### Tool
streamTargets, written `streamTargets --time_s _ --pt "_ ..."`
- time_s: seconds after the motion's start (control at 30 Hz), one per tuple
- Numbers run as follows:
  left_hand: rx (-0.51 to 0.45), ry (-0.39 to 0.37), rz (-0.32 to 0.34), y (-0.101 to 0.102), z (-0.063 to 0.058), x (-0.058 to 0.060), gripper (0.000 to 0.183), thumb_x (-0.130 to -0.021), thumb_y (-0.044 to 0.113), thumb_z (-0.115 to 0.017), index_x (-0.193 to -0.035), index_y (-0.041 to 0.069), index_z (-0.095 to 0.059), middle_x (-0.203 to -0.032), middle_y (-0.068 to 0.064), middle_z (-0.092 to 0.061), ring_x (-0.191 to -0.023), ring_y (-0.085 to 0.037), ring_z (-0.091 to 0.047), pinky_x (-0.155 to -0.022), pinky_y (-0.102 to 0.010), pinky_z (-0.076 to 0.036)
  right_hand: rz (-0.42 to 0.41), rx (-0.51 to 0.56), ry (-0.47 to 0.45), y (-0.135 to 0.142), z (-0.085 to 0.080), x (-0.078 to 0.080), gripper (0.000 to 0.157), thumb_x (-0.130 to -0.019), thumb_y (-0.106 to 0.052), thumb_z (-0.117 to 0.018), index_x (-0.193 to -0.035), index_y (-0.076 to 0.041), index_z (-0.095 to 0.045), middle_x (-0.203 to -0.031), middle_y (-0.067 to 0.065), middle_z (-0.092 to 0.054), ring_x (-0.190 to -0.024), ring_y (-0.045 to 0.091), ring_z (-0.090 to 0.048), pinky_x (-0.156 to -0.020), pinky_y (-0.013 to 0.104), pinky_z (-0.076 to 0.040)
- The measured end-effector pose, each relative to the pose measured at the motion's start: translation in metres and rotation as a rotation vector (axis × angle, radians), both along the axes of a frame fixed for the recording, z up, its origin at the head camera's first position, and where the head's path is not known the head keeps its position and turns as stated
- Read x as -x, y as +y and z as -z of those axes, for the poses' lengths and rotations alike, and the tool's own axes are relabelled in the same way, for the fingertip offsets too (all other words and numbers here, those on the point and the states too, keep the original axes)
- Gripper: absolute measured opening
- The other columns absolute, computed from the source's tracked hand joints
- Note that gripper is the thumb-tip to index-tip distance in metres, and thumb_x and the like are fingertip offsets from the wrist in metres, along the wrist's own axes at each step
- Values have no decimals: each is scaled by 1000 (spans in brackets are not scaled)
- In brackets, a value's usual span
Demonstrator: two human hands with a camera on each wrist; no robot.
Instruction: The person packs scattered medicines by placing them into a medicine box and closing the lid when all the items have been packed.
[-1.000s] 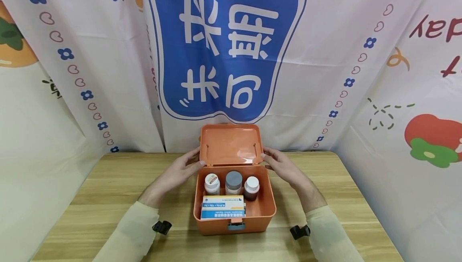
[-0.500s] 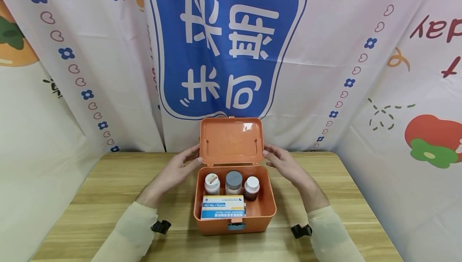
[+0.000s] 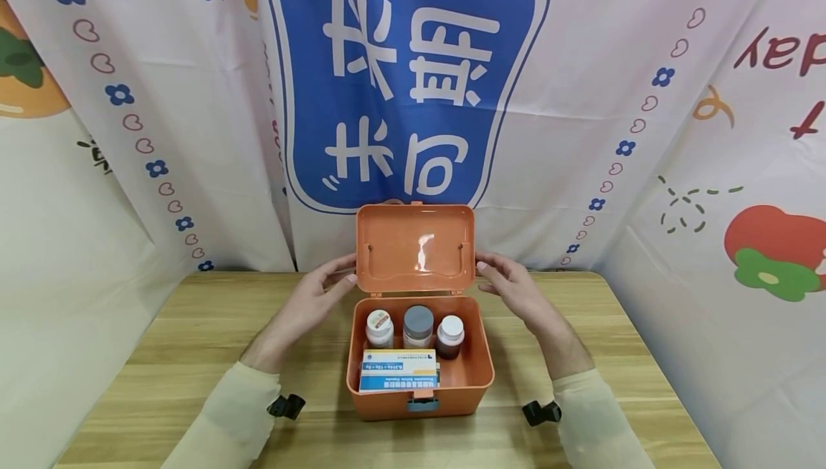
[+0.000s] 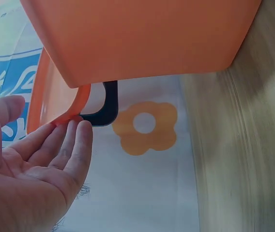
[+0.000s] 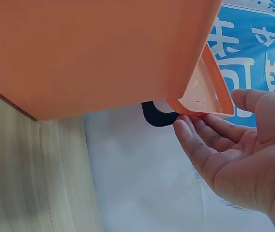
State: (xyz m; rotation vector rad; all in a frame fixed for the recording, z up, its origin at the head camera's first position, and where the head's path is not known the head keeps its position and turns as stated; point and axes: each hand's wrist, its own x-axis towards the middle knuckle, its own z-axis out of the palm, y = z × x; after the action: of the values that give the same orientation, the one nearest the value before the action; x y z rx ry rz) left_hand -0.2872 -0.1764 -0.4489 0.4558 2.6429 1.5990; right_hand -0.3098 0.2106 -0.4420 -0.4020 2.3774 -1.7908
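Observation:
An orange plastic box [image 3: 419, 406] stands on the table with its lid [image 3: 415, 247] raised at the back. My left hand [image 3: 316, 304] is at the lid's left side; in the left wrist view its long fingers [image 4: 74, 150] are nearly straight, tips at the lid's outer edge, thumb apart. At the lid's right side, my right hand [image 3: 516, 290] mirrors it, fingertips at the edge in the right wrist view. Inside the box are a white bottle [image 3: 380, 331], a grey-capped bottle [image 3: 418, 324], a brown bottle with a white cap [image 3: 449, 338] and a blue-and-white medicine box [image 3: 399, 371].
A dark handle [image 4: 109, 104] shows behind the lid. The blue latch [image 3: 422, 405] hangs at the box's front. A printed cloth [image 3: 226, 96] hangs close behind the wooden table [image 3: 213, 325], with more cloth on both sides.
The lid has swung from leaning farther back to more upright, its top edge now higher in view. Both hands have moved slightly outward and up along with it. The box contents stay put.

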Motion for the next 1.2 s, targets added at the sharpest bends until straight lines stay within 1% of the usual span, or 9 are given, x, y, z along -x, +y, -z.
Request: streamTargets --time_s 0.13,0.27,0.5,0.67,0.8,0.9,1.03,1.1,1.2 --pt "-34 -7 -6 -1 -1 -1 53 -111 36 -55 -158 13 -47 -156 -17 -57 -136 -38 -62 -110 -55 -55 12 41 -11 1 -2 1 53 -113 -32 -50 -154 1 -48 -161 21 -48 -145 41 -55 -111 44 -56" --pt "-64 -16 -10 0 -3 -1 52 -111 35 -55 -157 12 -48 -154 -18 -59 -133 -38 -64 -109 -51 -57 14 63 -11 3 -3 2 53 -113 -32 -49 -153 3 -48 -158 24 -50 -142 44 -55 -111 44 -57" --pt "-93 -6 -19 0 -4 2 49 -111 31 -55 -153 8 -51 -153 -19 -59 -131 -41 -65 -104 -42 -61 25 81 -16 2 -5 2 52 -113 -38 -49 -147 1 -53 -152 21 -58 -141 38 -58 -112 46 -56" --pt "-103 -12 -34 1 -6 2 48 -111 33 -56 -150 6 -53 -151 -20 -59 -131 -43 -63 -103 -41 -62 45 94 -17 2 -6 1 52 -113 -39 -47 -142 3 -54 -148 24 -60 -137 37 -60 -109 44 -58" --pt "-108 -14 -44 1 -8 3 47 -111 33 -55 -147 4 -54 -148 -21 -60 -129 -42 -64 -100 -37 -62 54 97 -24 3 -7 1 53 -114 -40 -45 -142 4 -54 -146 27 -60 -136 37 -61 -110 46 -58" --pt "-111 -27 -55 2 -9 3 47 -111 36 -55 -146 5 -55 -147 -20 -61 -128 -39 -65 -100 -37 -62 55 95 -30 3 -8 1 54 -114 -42 -45 -142 3 -54 -145 26 -61 -135 38 -61 -110 48 -57" --pt "-104 -41 -69 2 -11 2 49 -111 40 -53 -145 5 -54 -145 -20 -61 -128 -36 -65 -101 -42 -62 51 101 -33 3 -10 0 56 -113 -46 -46 -141 1 -56 -142 25 -61 -134 40 -60 -110 50 -57" --pt "-100 -39 -74 3 -12 2 50 -112 41 -51 -145 4 -54 -144 -21 -62 -129 -37 -65 -102 -44 -62 48 102 -30 3 -11 -1 57 -112 -47 -46 -141 2 -56 -141 25 -61 -134 41 -60 -109 48 -58" --pt "-101 -37 -78 3 -13 1 52 -112 43 -50 -144 3 -53 -142 -22 -62 -130 -39 -63 -103 -46 -61 47 95 -24 3 -12 -2 59 -112 -49 -46 -142 1 -56 -141 24 -61 -133 40 -61 -105 41 -61"
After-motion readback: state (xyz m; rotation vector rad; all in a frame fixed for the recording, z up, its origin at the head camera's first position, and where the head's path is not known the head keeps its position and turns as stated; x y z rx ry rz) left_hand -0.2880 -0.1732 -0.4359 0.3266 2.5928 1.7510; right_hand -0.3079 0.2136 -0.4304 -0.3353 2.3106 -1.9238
